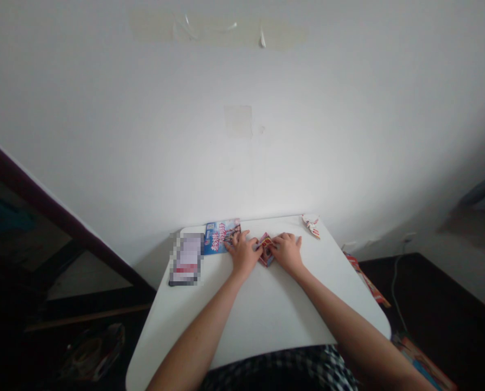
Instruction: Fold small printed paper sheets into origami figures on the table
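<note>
A small folded piece of colourful printed paper (266, 256), red, yellow and purple, lies on the white table between my hands. At its left edge, my left hand (242, 251) grips the paper with thumb and forefinger while its other fingers spread out. My right hand (288, 252) presses and pinches the opposite edge, fingertips close to the paper's centre. Parts of the folds are hidden under the fingers. Just beyond my left hand is a blue printed booklet (216, 239) with pink lettering, partly covered by my fingers.
At the left of the white table (259, 326) lies a phone (187, 258) with a blurred screen. A crumpled or folded white-and-red paper piece (311, 225) sits at the back right. The wall (242, 174) rises behind the table. A cable (395, 288) and printed papers are on the floor at right.
</note>
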`<state>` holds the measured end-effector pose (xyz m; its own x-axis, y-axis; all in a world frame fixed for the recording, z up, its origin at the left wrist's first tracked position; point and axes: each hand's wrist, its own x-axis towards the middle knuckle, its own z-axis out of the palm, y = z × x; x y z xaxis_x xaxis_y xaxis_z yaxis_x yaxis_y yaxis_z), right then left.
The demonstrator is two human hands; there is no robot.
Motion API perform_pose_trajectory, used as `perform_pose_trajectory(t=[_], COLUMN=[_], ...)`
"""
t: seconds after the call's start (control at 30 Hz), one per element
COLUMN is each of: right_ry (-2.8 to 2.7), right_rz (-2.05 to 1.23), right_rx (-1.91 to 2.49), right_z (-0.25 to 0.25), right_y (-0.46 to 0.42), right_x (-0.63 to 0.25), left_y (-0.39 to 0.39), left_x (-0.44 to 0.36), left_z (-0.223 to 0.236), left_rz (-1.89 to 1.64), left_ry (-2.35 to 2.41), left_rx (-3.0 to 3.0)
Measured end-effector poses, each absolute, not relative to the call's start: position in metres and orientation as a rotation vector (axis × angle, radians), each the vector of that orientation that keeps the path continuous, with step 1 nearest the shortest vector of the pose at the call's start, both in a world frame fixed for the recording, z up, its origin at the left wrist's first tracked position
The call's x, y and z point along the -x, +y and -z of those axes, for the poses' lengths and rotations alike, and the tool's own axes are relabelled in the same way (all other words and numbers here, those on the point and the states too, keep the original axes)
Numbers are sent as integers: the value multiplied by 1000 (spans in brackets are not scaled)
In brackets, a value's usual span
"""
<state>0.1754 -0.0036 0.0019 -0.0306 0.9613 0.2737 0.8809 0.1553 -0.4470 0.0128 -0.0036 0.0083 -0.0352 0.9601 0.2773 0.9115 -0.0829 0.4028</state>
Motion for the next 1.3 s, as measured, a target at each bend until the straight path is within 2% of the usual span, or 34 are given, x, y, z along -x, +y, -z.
perform_pose_trajectory(t=[1.3], right_ry=[-1947], right_rz=[-172], right_rx=[1771], right_z=[3], right_y=[-3], right_x=[-175], left_y=[-4], left_x=[-21], left_z=[-6], left_rz=[-772], left_ry=[2048], left_rx=[-2099])
